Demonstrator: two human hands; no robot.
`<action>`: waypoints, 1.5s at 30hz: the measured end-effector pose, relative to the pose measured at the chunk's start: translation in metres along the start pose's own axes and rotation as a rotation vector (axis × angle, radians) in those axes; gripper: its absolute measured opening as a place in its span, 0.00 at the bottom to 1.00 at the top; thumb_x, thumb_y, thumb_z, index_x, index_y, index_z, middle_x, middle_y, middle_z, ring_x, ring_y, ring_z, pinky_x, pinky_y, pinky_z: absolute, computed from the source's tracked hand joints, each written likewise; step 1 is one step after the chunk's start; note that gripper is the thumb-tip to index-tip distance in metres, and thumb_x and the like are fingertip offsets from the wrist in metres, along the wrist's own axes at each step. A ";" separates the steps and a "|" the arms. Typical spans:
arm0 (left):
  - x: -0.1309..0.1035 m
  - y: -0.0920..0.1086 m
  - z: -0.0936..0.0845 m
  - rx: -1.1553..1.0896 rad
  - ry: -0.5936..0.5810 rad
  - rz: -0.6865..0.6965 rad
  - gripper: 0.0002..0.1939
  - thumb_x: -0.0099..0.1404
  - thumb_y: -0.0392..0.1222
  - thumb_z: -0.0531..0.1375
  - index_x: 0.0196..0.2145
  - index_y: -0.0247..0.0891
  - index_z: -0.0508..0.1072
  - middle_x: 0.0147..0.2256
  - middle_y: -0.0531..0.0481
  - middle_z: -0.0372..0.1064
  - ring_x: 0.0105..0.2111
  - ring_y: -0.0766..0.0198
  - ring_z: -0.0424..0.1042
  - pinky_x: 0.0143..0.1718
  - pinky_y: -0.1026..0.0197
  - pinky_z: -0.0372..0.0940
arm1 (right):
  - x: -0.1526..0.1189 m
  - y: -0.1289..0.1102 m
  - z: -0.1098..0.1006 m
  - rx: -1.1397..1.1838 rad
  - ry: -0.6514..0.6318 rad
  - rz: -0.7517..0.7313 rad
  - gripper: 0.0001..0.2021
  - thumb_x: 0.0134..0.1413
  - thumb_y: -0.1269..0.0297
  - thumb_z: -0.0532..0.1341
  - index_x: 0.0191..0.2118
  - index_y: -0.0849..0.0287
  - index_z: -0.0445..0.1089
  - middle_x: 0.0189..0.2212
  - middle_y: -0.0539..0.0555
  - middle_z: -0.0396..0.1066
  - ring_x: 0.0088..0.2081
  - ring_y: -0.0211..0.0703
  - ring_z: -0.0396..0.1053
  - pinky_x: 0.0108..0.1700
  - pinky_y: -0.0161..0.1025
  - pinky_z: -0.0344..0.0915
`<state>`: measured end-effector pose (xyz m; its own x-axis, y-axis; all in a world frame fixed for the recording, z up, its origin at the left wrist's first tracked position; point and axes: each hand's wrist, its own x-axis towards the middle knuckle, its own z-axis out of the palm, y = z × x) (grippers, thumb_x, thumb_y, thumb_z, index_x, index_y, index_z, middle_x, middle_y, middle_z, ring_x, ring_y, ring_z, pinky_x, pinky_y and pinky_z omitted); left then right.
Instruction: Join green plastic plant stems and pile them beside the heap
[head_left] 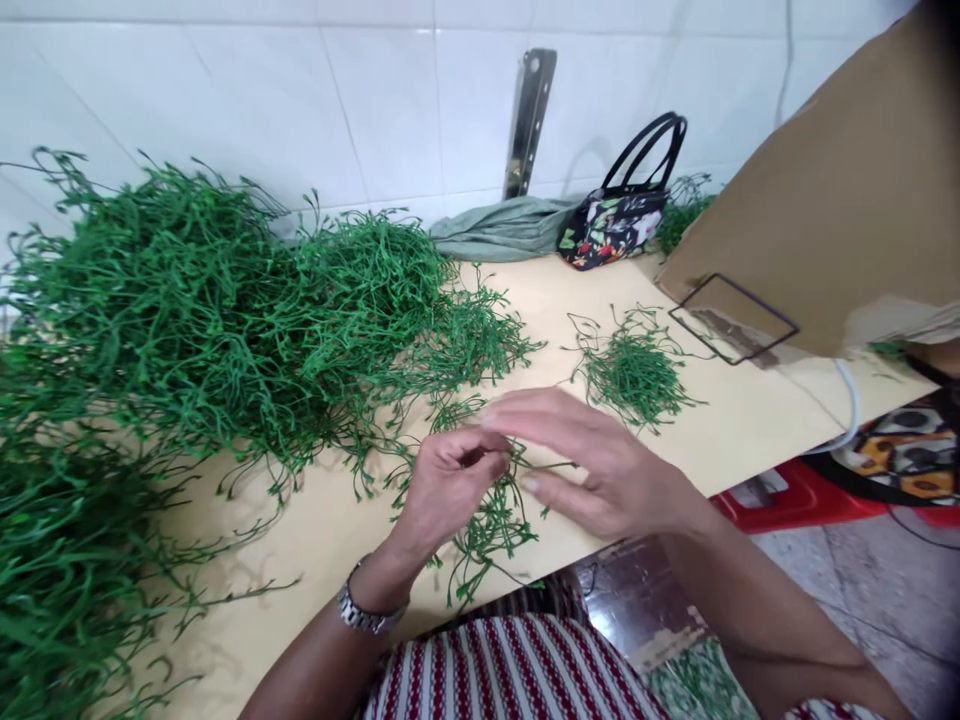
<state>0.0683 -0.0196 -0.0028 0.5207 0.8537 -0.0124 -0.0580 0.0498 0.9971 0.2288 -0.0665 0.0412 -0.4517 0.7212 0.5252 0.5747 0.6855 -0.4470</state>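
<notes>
My left hand [454, 480], with a metal watch at the wrist, has thumb and fingers curled closed around thin green plant stems. A sprig of these green stems [495, 525] hangs below it over the table. Just to the right is my right hand [596, 465], its fingers stretched out and the thumb apart. Its fingertips reach over the left hand, and a thin stem shows between its thumb and fingers; whether they touch it I cannot tell. A small pile of similar stems [634, 375] lies beyond the right hand.
Large heaps of green stems [217, 310] cover the left of the cream table [247, 570]. At the back are a grey-green cloth [506, 228] and a flowered handbag [619, 225]. A cardboard sheet [832, 190] and a wire frame [735, 318] stand right. A red stool [795, 495] is below.
</notes>
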 end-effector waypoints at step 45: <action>-0.005 0.011 -0.008 0.469 -0.429 -0.012 0.17 0.51 0.31 0.52 0.10 0.35 0.50 0.15 0.57 0.39 0.17 0.73 0.42 0.17 0.66 0.39 | -0.030 -0.006 0.026 -0.350 -0.244 0.044 0.08 0.52 0.76 0.48 0.27 0.59 0.60 0.22 0.50 0.61 0.25 0.37 0.58 0.29 0.37 0.60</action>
<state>0.0582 -0.0186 0.0078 0.8196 0.5660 -0.0891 0.2782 -0.2571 0.9255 0.2210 -0.0895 0.0093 -0.5453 0.7805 0.3056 0.7752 0.6083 -0.1705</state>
